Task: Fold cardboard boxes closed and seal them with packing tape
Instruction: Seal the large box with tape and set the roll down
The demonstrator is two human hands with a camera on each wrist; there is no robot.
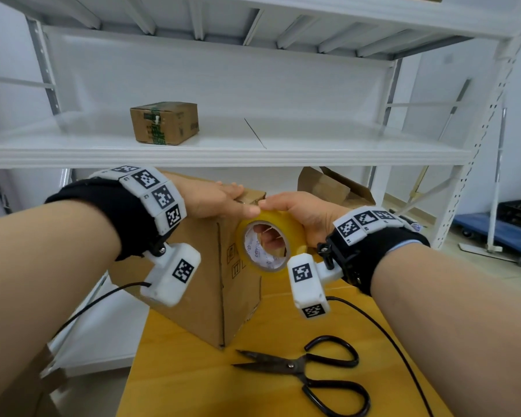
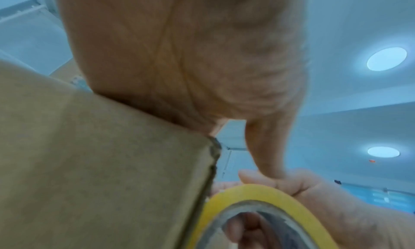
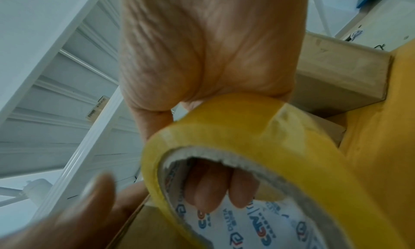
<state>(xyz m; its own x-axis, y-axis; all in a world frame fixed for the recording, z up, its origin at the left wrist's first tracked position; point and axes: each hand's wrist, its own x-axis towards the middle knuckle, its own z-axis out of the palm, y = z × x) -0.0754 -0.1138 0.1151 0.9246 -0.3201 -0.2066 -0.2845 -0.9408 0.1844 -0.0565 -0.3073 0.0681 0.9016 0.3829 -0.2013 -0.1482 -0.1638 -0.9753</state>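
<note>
A tall brown cardboard box [image 1: 205, 284] stands on the yellow table [image 1: 193, 380], one corner edge facing me. My left hand [image 1: 223, 197] lies flat on the box's top, fingers straight, and its thumb [image 2: 265, 146] reaches out to touch the tape roll. My right hand [image 1: 295, 206] holds the yellow packing tape roll [image 1: 271, 221] at the box's upper right corner. Its fingers [image 3: 209, 185] curl through the printed core and its thumb rests on the outer rim. The box's top face is hidden behind my hands.
Black scissors [image 1: 307, 371] lie open on the table in front of the box. A small taped box [image 1: 164, 123] sits on the white shelf [image 1: 313, 152] above. An open cardboard box [image 1: 328, 185] stands behind my right hand. A blue cart [image 1: 506, 233] is on the floor at far right.
</note>
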